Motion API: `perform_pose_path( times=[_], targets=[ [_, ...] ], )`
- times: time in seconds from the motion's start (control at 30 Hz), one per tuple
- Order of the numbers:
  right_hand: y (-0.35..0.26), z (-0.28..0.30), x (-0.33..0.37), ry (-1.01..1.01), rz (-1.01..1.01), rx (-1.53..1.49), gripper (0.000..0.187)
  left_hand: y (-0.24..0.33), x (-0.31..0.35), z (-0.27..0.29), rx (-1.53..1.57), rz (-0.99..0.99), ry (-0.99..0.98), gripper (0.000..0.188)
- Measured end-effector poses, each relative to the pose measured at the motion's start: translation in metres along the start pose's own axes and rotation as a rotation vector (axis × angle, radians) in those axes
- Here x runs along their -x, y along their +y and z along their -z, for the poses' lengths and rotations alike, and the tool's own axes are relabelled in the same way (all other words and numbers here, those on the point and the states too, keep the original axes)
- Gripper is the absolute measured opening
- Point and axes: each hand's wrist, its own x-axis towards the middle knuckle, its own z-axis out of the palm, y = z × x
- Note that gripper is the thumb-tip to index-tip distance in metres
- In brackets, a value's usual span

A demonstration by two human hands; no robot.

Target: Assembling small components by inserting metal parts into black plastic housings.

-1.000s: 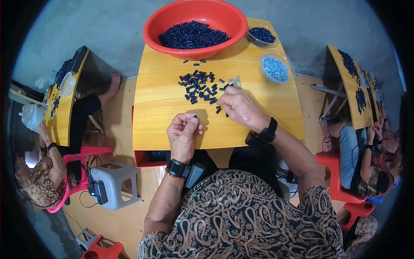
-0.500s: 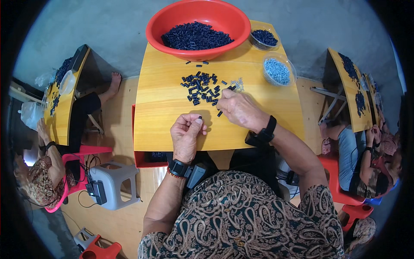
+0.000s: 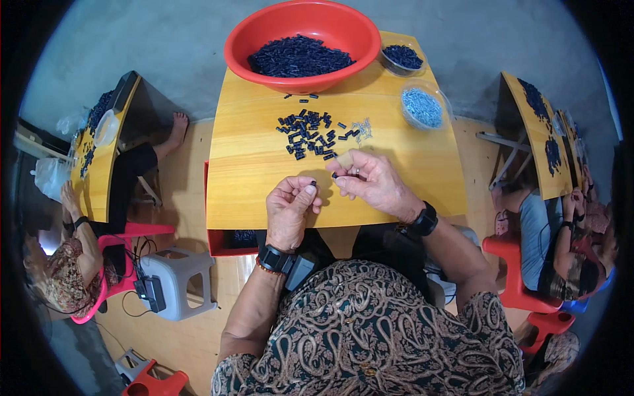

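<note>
My left hand [image 3: 288, 210] is closed, pinching a small black cylinder piece [image 3: 313, 183] between thumb and fingertips. Just to its right, apart from it, my right hand [image 3: 378, 185] grips another black cylinder piece [image 3: 335, 176] with thumb and forefinger. A small shiny bit shows between its other fingers, too small to name. Both hands hover over the near part of the yellow table [image 3: 244, 178]. Beyond them lies a loose pile of black cylinder pieces [image 3: 304, 134], and at its right a little heap of thin silver pins [image 3: 361, 130].
A red basin [image 3: 304, 84] of black pieces stands at the far edge. To its right are a clear tub of black pieces [image 3: 403, 58] and a clear tub of silver pins [image 3: 422, 107]. A red box [image 3: 231, 245] sits below the table's left side. People work at tables either side.
My right hand has drawn back from the pile's right edge toward my left hand, and a black piece now shows in its fingertips. My left hand has shifted slightly right.
</note>
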Motion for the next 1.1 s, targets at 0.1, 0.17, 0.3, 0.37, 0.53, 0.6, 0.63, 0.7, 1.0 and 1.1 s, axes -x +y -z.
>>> perform_pose_path(
  times=[0.1,0.17,0.3,0.37,0.53,0.6,0.63,0.7,1.0,1.1],
  targets=[
    [0.013,0.002,0.002,-0.014,0.091,-0.112,0.014,0.002,0.005,-0.008,0.015,0.026,-0.020,0.011],
    [0.006,0.001,0.003,-0.012,0.079,-0.170,0.014,0.004,0.007,-0.011,0.008,0.022,-0.022,0.011],
    [0.007,0.004,0.004,0.023,0.110,-0.237,0.017,0.008,0.010,-0.018,0.000,-0.005,-0.049,0.010],
    [0.009,0.005,0.005,0.013,0.107,-0.270,0.016,0.010,0.011,-0.024,-0.008,-0.003,-0.043,0.010],
    [0.014,0.002,0.008,0.014,0.089,-0.324,0.016,0.011,0.009,-0.031,-0.039,-0.006,-0.067,0.011],
    [0.013,0.001,0.008,0.037,0.108,-0.272,0.016,0.012,0.010,-0.033,-0.060,-0.027,-0.090,0.010],
    [0.013,0.001,0.008,0.038,0.109,-0.272,0.016,0.013,0.010,-0.034,-0.061,-0.027,-0.091,0.010],
    [0.013,0.001,0.008,0.051,0.141,-0.227,0.015,0.013,0.010,-0.036,-0.051,-0.027,-0.092,0.011],
    [0.004,-0.002,0.009,0.071,0.168,-0.087,0.008,0.013,0.010,-0.035,-0.119,-0.054,-0.062,0.010],
    [0.000,-0.004,0.009,0.089,0.226,-0.003,0.005,0.013,0.010,-0.035,-0.199,-0.065,-0.014,0.009]
  ],
)
